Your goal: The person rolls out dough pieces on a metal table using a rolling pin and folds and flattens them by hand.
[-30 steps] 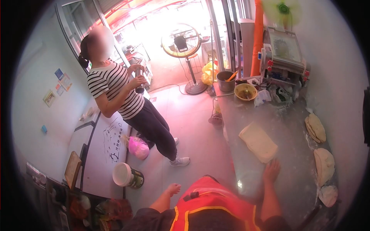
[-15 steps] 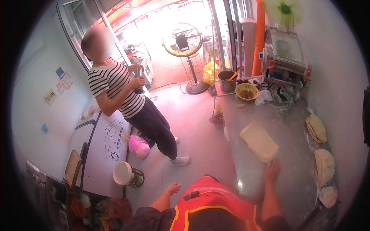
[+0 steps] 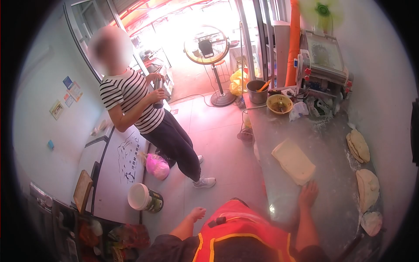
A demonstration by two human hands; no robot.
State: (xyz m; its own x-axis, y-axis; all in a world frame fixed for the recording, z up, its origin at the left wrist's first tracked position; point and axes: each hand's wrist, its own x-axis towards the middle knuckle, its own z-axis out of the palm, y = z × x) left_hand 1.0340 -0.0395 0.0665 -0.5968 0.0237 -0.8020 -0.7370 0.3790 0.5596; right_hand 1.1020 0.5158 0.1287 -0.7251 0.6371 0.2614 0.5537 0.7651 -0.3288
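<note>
A flat rectangular slab of dough (image 3: 293, 161) lies on the floured grey worktop (image 3: 279, 205). My right hand (image 3: 308, 194) rests on the worktop at the slab's near corner. Its fingers stretch toward the dough, and no object shows in them; whether the fingertips touch the slab I cannot tell. Away from the worktop, my left hand (image 3: 197, 213) hangs in the air beside my red apron (image 3: 244, 216). The fingers of that hand are curled in, with nothing visible in them.
Folded dough pieces (image 3: 367, 190) line the worktop's wall side. A yellow bowl (image 3: 279, 104), a metal pot (image 3: 258, 91) and a dough-rolling machine (image 3: 323, 61) stand at the far end. Across the floor, a person in a striped shirt (image 3: 131, 94) holds a dark cylindrical object near a bucket (image 3: 145, 198).
Both my hands and the dough slab stay almost exactly where they were. The other person's head has turned slightly.
</note>
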